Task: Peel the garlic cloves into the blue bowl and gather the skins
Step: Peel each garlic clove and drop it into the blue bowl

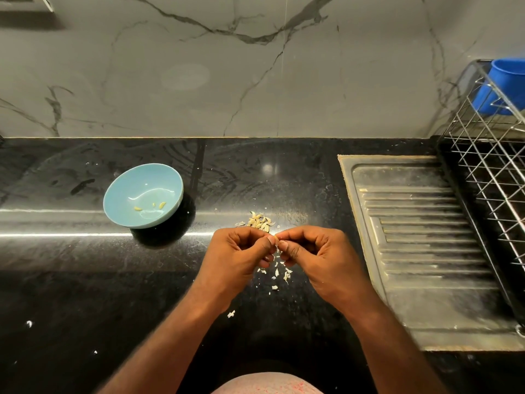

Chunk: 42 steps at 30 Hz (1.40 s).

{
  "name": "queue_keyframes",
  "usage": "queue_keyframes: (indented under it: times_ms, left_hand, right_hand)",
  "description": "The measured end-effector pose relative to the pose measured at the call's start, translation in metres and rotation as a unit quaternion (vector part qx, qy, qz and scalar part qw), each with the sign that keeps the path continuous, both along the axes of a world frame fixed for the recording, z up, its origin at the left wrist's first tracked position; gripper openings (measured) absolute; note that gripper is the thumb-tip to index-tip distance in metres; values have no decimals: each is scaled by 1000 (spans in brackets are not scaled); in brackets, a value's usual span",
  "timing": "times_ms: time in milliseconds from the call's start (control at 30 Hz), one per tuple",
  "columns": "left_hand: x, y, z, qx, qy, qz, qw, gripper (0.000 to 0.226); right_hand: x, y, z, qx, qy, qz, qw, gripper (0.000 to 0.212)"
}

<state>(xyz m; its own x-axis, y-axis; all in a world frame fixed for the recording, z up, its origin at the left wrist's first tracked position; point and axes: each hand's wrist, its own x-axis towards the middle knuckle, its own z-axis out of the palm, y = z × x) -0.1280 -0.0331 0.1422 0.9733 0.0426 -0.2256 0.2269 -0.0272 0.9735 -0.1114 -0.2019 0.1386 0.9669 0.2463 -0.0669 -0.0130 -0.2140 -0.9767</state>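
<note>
A light blue bowl [125, 194] stands on the black counter at the left, with three peeled cloves [150, 206] inside. A small heap of unpeeled garlic cloves [260, 220] lies just beyond my hands. My left hand [241, 251] and my right hand [312, 251] meet above the counter, and both pinch one small garlic clove [275, 239] between thumb and fingertips. Loose white skins [279, 274] lie scattered on the counter under and just in front of my hands.
A steel sink drainboard [420, 237] is set into the counter at the right. A wire dish rack [488, 166] stands beyond it with a blue cup [502, 83] in it. A marble wall [227, 66] rises behind the counter.
</note>
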Motion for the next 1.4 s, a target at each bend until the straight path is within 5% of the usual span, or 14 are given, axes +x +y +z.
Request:
queue_keyframes:
  times_ms: [567,800,1167,1400]
  left_hand:
    - [7,11,7,-13,35,-63,997,10]
    - [5,1,4,17,19,-3,1000,6]
    - [0,-3,5,55,-32,15,998,9]
    - [0,-4,2,56,-36,32,997,10]
  right_hand:
    - [-4,3,1,-85,-90,14,992,18]
    - [-7,8,-1,-108,-131,-10,985,17]
    - [-12,15,-1,-42,-84,-41,995,19]
    - [-10,14,4,127,34,-75,988,12]
